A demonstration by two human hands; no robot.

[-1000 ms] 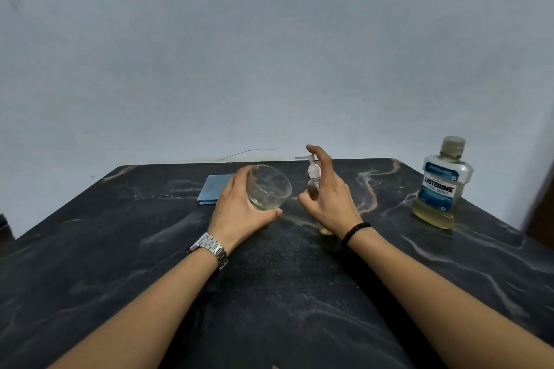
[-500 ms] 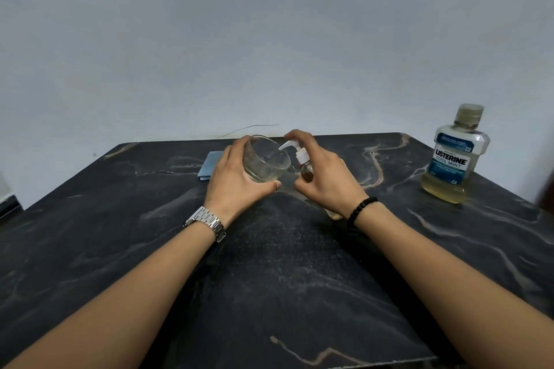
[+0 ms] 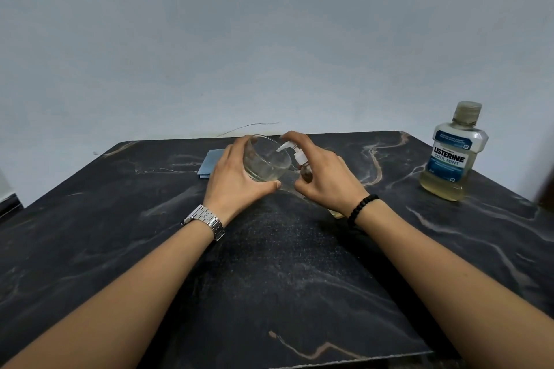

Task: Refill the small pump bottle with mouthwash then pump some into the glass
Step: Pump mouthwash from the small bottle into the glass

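Note:
My left hand (image 3: 236,180) grips a short clear glass (image 3: 265,163) and holds it tilted toward the right. My right hand (image 3: 325,180) is wrapped round the small pump bottle (image 3: 302,165), which leans left, with the forefinger on top of its white pump head. The white nozzle reaches over the rim of the glass. A little pale liquid lies in the bottom of the glass. Most of the bottle's body is hidden by my right hand. The big Listerine mouthwash bottle (image 3: 454,156) stands capped at the right, partly full of yellowish liquid.
Everything sits on a black marble-patterned table (image 3: 269,263) against a pale wall. A folded blue cloth (image 3: 209,163) lies behind my left hand. The table's front edge runs across the lower part of the view.
The pump bottle has tipped from upright toward the glass, and its nozzle now sits over the rim. Both hands have come closer together. The camera has shifted, so the scene sits higher.

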